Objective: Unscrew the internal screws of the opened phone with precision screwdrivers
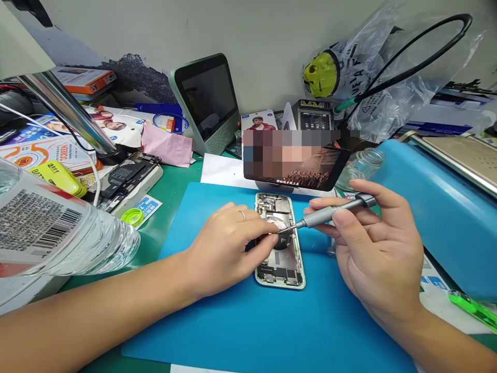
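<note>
A blue mat [248,331] covers the near middle of the green bench [173,187]. The left forearm crosses in from the left, and the left hand [229,238], with a ring [242,215] on one finger, reaches over an opened phone [288,255]. Its thumb and forefinger are nearly together at the tip of a grey screwdriver [322,216]; whether they pinch the tip or something small, I cannot tell. The right hand [382,248] comes from the right, its fingers clamped on the screwdriver, with the forefinger up against the handle's end. The tool slants down to the left, its tip above a black round piece [284,241] at the middle of the phone.

The opened phone lies on the mat between the two hands, its inner parts facing up and its length running away from the person. On the right are a bright green cutter [471,308] and a large blue case [438,217]. On the left are a clear water bottle [104,238] with a barcode, a green cap [132,217] on a card, and a yellow box [56,178].

Beyond the mat, a screen [310,173] is propped up, its picture partly blurred into blocks, with a glass jar [365,163] just to its right. Farther back are a pink cloth [166,145], a green-framed display [207,96], and a clear plastic bag [388,77] by the wall [267,46].
</note>
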Available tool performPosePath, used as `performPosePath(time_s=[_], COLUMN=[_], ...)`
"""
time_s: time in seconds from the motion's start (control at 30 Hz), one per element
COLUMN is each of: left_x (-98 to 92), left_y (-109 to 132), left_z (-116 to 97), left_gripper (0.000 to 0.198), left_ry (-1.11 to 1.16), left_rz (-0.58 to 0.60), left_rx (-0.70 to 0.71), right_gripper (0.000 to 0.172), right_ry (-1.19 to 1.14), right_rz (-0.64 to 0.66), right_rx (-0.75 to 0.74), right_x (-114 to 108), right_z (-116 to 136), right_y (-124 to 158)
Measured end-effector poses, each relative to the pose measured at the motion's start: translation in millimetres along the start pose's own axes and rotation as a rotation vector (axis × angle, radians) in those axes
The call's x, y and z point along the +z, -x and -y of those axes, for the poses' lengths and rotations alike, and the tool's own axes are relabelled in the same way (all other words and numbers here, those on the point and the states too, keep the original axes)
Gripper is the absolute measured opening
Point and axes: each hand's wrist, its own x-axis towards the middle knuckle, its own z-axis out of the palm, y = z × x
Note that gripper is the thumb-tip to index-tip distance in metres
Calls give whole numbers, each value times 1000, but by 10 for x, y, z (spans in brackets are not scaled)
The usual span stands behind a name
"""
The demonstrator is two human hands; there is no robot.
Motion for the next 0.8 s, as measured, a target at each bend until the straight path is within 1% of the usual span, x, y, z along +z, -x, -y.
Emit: performPosePath(time_s=[0.13,0.8], left_x=[-10,-13], left_y=[5,-8], left_z=[-1,-13], left_gripper=[14,14], left_ry=[-1,10], left_rz=[21,28], left_rx=[-1,-8], right_gripper=[34,34], right_ry=[0,8], right_rz=[3,8], right_rx=[6,9], right_x=[3,4], right_z=[6,5], right_y=[4,0])
